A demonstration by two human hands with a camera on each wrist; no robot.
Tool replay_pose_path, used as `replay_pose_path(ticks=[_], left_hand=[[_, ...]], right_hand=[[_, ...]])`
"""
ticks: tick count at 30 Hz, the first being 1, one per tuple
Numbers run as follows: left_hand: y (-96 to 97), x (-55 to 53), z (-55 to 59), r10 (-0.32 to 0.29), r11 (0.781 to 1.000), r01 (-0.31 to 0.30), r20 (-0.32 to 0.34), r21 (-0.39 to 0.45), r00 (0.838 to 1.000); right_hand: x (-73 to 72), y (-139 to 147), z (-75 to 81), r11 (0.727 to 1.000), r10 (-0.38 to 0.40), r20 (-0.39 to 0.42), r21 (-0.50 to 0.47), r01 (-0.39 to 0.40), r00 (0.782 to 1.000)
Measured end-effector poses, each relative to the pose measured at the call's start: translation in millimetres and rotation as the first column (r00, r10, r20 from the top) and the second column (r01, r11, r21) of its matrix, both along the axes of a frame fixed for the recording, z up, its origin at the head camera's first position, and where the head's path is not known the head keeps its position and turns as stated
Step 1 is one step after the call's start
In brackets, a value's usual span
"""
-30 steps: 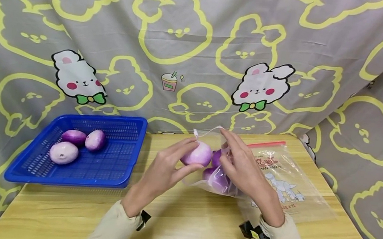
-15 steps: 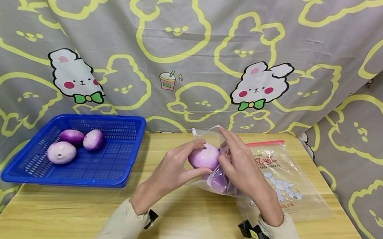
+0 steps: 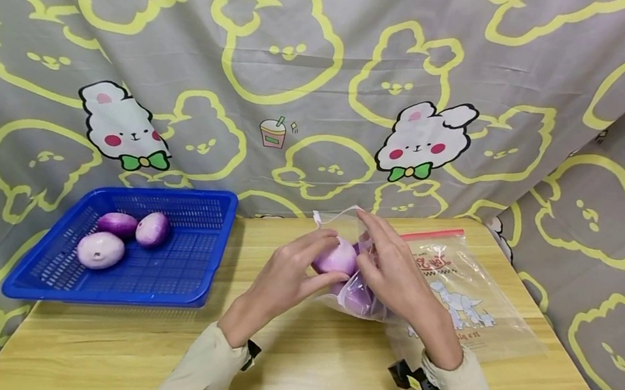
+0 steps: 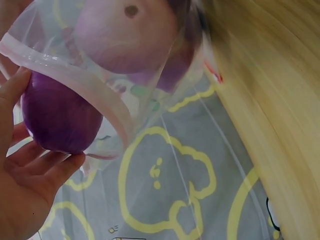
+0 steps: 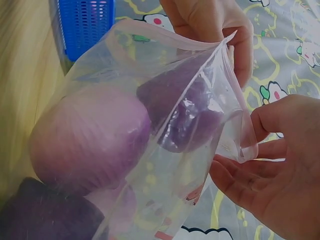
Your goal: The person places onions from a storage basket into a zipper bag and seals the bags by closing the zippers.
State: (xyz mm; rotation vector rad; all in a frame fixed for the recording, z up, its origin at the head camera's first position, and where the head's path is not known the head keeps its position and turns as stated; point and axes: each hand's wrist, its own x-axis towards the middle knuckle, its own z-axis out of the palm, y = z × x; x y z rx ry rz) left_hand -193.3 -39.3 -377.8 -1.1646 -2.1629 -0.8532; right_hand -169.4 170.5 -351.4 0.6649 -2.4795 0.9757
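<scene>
In the head view my left hand (image 3: pixel 280 276) grips a purple onion (image 3: pixel 337 256) between fingers and thumb at the mouth of a clear plastic zip bag (image 5: pixel 150 185). The left wrist view shows this onion (image 4: pixel 60 115) partly inside the bag's rim. My right hand (image 3: pixel 400 272) pinches the bag's rim and spreads the mouth. Several other purple onions (image 5: pixel 92 140) lie in the bag, seen through its film. My right fingers and the bag's folds hide part of them in the head view.
A blue plastic basket (image 3: pixel 170 282) with three purple onions (image 3: pixel 100 251) stands at the left of the wooden table (image 3: pixel 318 374). Another clear zip bag (image 3: pixel 510 313) with a red closure and dinosaur print lies flat at the right. A patterned curtain (image 3: pixel 328 78) hangs behind.
My left hand has moved right with the onion, which has gone from the bag's opening to deeper between its sides. My right hand stays at the rim.
</scene>
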Motion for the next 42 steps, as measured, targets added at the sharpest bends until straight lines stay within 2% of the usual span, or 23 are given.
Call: replay_pose_path(ticks=[4, 9, 15, 18, 22, 26, 29, 32, 36, 39, 42], left_hand=[[1.7, -0.2, -0.8, 0.034, 0.998, -0.038, -0.065, -0.055, 0.997], [5.0, -0.5, -2.6, 0.077, 0.990, -0.093, -0.145, -0.106, 0.986], [9.6, 0.3, -5.8, 0.130, 0.970, -0.163, -0.178, -0.179, 0.975], [10.2, 3.4, -4.5, 0.144, 0.963, -0.179, -0.174, -0.202, 0.974], [7.0, 7.8, 2.3, 0.130, 0.973, -0.160, -0.179, -0.165, 0.975], [0.6, 9.9, 13.5, 0.111, 0.990, -0.127, -0.210, -0.063, 0.971], [-6.4, 9.0, 20.7, 0.123, 0.992, -0.123, -0.229, 0.014, 0.966], [-14.4, 6.6, 25.5, 0.146, 0.989, -0.139, -0.227, 0.049, 0.963], [-24.7, 3.1, 28.6, 0.160, 0.987, -0.155, -0.195, 0.043, 0.968], [-30.1, 0.7, 29.4, 0.162, 0.987, -0.163, -0.151, 0.006, 0.975], [-32.4, -1.4, 29.8, 0.142, 0.986, -0.149, -0.093, -0.076, 0.985]], right_hand=[[1.4, 0.0, 0.6, 1.000, 0.001, -0.012, -0.003, -0.001, 1.000], [3.5, 0.3, 2.0, 1.000, -0.001, -0.034, -0.006, 0.001, 0.999], [4.9, 1.1, 3.6, 1.000, -0.004, -0.034, -0.015, 0.003, 0.999], [5.5, 2.5, 4.2, 1.000, -0.008, -0.040, -0.019, 0.007, 0.999], [6.9, 5.2, 6.3, 0.999, -0.002, -0.038, -0.034, 0.001, 0.999], [9.2, 8.8, 9.4, 0.999, 0.001, -0.032, -0.050, -0.002, 0.999], [10.0, 10.2, 11.6, 0.999, -0.005, -0.031, -0.052, 0.004, 0.999], [10.9, 10.6, 13.4, 0.998, -0.005, -0.033, -0.060, 0.003, 0.999], [13.6, 10.9, 15.3, 0.998, -0.002, -0.034, -0.070, 0.000, 0.999], [16.0, 11.2, 16.4, 0.997, 0.001, -0.031, -0.072, -0.003, 1.000], [19.2, 11.7, 18.0, 0.997, 0.006, -0.029, -0.077, -0.008, 1.000]])
